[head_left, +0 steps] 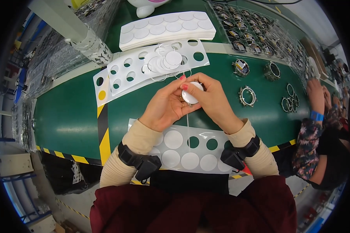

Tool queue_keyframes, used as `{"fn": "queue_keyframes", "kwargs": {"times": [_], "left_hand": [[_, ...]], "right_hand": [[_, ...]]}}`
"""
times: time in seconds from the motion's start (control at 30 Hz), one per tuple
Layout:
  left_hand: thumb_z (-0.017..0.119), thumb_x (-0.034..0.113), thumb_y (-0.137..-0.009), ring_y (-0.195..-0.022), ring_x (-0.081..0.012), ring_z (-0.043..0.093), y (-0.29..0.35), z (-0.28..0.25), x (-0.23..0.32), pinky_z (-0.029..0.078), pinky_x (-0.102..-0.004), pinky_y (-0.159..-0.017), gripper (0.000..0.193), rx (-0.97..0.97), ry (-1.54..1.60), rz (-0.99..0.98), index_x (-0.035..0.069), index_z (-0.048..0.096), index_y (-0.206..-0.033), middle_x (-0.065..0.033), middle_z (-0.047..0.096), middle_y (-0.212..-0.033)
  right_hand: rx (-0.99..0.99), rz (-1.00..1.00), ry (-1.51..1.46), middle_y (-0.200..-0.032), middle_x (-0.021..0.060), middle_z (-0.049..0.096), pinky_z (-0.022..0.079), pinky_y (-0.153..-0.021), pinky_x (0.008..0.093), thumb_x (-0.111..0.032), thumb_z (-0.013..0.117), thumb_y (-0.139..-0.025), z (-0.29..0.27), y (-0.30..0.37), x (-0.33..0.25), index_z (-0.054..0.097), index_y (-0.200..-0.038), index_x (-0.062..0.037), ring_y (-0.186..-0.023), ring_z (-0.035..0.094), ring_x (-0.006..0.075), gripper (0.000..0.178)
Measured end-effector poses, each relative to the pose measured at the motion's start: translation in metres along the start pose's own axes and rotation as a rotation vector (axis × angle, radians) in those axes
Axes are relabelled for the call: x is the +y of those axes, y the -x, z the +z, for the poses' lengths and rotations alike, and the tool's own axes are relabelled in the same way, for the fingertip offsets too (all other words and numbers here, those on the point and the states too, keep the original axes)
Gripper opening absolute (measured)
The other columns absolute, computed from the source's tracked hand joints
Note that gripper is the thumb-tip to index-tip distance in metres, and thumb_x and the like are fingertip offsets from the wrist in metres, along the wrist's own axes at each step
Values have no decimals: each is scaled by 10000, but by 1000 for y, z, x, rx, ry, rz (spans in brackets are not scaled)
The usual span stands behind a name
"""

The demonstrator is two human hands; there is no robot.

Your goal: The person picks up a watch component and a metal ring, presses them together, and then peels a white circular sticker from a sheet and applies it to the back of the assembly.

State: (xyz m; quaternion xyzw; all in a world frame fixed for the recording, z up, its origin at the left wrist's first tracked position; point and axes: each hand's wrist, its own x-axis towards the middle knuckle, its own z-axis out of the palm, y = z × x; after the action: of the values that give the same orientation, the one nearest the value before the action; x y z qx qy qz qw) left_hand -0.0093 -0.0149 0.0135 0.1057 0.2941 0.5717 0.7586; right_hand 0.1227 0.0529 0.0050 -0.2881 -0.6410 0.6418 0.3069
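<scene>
Over the middle of the green bench, a round watch case with a white disc-shaped sticker (pixel 190 94) on its face is between my hands. My left hand (pixel 165 103) cradles it from the left, fingers curled beneath. From the right, my right hand (pixel 215 100) grips its edge, the thumb pressing on the white face. Below my wrists lies a translucent sheet of white round stickers (pixel 190 160), with several holes where the green bench shows through. Ahead of my hands, loose white discs (pixel 173 59) are piled on punched-out white sheets (pixel 136 86).
A stack of sticker sheets (pixel 168 27) stands at the back. Clear trays of watch parts (pixel 245 29) fill the back right. A watch movement (pixel 241 67) and metal watch cases (pixel 247 96) lie right, with thin rings (pixel 290 101) beyond. Another person's hand (pixel 316 93) is at far right.
</scene>
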Motion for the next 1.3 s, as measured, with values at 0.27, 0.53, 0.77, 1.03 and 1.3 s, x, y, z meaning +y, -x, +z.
{"fn": "queue_keyframes", "kwargs": {"times": [0.27,0.53,0.77,1.03,1.3], "left_hand": [[491,256,-925,-933,-202,600,-3,-6,1,504,-364,-830,294,80,14,21,22,509,-1102,-113,587,-1029],[488,236,-928,-1004,-202,571,0,1,5,485,-385,-903,287,37,-5,89,20,488,-1118,-114,554,-1093],[503,204,-924,-1050,-205,554,-2,0,-1,470,-392,-933,273,15,11,20,30,482,-1133,-108,548,-1109],[489,239,-933,-1031,-198,564,-3,-4,-3,476,-394,-924,290,9,-31,30,23,484,-1126,-102,552,-1099],[462,275,-943,-969,-223,596,-10,-16,1,491,-403,-909,300,45,116,95,0,498,-1057,-116,588,-1006]], "right_hand": [[-108,-19,82,-950,35,572,464,-751,229,-79,617,-823,-2,4,-4,549,-1029,-12,-853,542,84,228],[-41,120,-368,-979,45,589,464,-721,217,-65,566,-858,-7,6,-21,562,-1056,-2,-856,546,78,208],[42,-20,-55,-902,38,617,466,-673,198,-58,537,-878,-9,5,3,593,-1001,15,-787,561,71,154],[154,-129,133,-891,42,617,471,-671,213,-57,578,-847,-2,9,0,594,-973,17,-776,557,80,148],[319,-662,531,-850,67,608,467,-669,249,-34,619,-801,-4,6,-2,612,-910,0,-743,573,139,114]]}}
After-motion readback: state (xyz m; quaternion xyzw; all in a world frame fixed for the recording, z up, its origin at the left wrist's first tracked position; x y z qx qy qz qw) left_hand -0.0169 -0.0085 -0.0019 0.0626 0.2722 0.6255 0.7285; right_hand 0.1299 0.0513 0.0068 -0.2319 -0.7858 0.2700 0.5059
